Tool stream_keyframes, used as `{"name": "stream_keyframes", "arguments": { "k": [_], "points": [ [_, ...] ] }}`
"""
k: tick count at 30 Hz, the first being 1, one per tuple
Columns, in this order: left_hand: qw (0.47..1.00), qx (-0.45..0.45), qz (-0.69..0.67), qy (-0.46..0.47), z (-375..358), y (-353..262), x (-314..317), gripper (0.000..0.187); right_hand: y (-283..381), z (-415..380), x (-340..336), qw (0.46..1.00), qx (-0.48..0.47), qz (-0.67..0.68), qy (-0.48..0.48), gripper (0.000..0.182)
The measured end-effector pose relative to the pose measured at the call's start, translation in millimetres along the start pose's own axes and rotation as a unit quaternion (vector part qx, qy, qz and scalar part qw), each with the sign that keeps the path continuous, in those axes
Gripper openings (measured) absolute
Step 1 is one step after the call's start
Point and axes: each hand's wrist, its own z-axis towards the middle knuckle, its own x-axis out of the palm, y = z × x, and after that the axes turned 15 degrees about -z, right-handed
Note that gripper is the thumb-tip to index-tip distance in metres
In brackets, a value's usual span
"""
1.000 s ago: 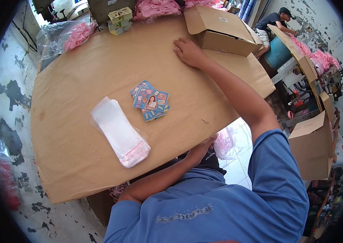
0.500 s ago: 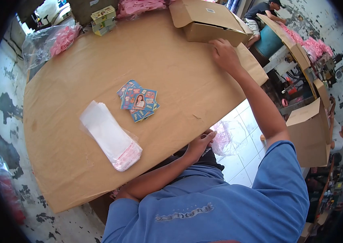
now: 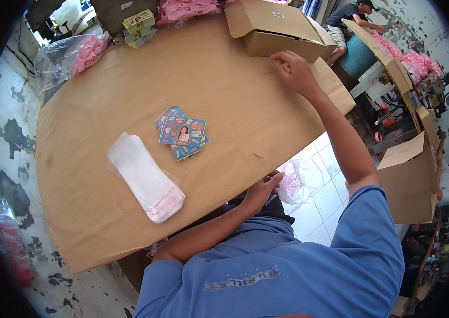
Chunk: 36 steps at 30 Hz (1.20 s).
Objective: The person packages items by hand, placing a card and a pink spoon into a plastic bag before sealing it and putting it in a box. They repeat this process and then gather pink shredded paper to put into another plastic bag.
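Note:
My right hand (image 3: 294,74) is over the far right of the table, just in front of a cardboard box (image 3: 285,47) with a raised flap. Its fingers are loosely bent, with a gap between thumb and forefinger and nothing visible in them. My left hand (image 3: 262,192) is low at the near table edge, by my lap. Its fingers are closed together, and what they hold, if anything, is hidden. On the table lie a small fanned pile of blue printed cards (image 3: 183,132) and a stack of clear plastic sleeves (image 3: 147,177) with pinkish ends.
Brown paper covers the table (image 3: 92,122). Along its far side are small yellow boxes (image 3: 138,26), a bag of pink pieces (image 3: 84,55) and a pink heap (image 3: 187,9). A clear bag (image 3: 298,183) lies on the tiled floor. Two people work at right, near a large carton (image 3: 407,180).
My right hand has drawn slightly away from the box's front, its thumb and forefinger further apart. The whole view has shifted a little. My left hand stays at the table edge.

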Motion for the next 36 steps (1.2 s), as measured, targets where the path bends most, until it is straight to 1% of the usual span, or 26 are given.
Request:
{"name": "stream_keyframes", "arguments": {
  "k": [3, 6, 9, 12, 15, 18, 21, 27, 30, 33, 35, 36],
  "points": [
    [1.0, 0.003, 0.001, -0.002, -2, 0, 1, 0.022, -16, 4, 14, 0.993, 0.02, -0.1, -0.061, 0.027],
    [1.0, 0.002, -0.001, -0.006, -1, 0, -1, 0.021, -19, 2, 24, 0.987, 0.034, -0.148, -0.044, 0.032],
    [1.0, -0.003, -0.003, -0.006, 0, 2, -2, 0.021, -21, 4, 35, 0.987, 0.017, -0.161, -0.01, 0.035],
    [1.0, -0.005, 0.004, -0.007, 0, 1, 0, 0.021, -21, 4, 32, 0.988, 0.011, -0.155, 0.009, 0.036],
    [1.0, -0.004, 0.011, -0.006, -1, -1, 0, 0.021, -20, 5, 21, 0.995, -0.055, -0.086, 0.018, 0.035],
    [1.0, -0.008, 0.008, -0.005, -1, -3, 0, 0.021, -15, 10, 2, 0.991, 0.015, -0.114, 0.069, 0.035],
    [1.0, -0.006, 0.004, -0.001, -1, -1, 0, 0.022, -24, 9, 13, 0.993, -0.005, -0.116, -0.005, 0.034],
    [1.0, -0.008, 0.012, -0.006, -1, -3, -1, 0.024, -10, -1, 26, 0.998, -0.062, -0.015, 0.026, 0.033],
    [1.0, -0.013, 0.014, -0.008, -1, -5, 0, 0.024, 10, 7, 0, 0.992, -0.01, 0.022, 0.123, 0.034],
    [1.0, -0.009, 0.01, -0.005, 0, 0, -1, 0.024, -1, 12, 8, 0.997, 0.035, 0.041, 0.05, 0.035],
    [1.0, -0.004, 0.01, -0.004, 0, 1, -1, 0.024, -20, 12, 28, 1.0, -0.004, 0.0, 0.024, 0.035],
    [1.0, -0.004, 0.014, -0.003, -1, -1, -1, 0.024, -19, 12, 28, 0.999, -0.024, -0.021, 0.011, 0.036]
  ]
}}
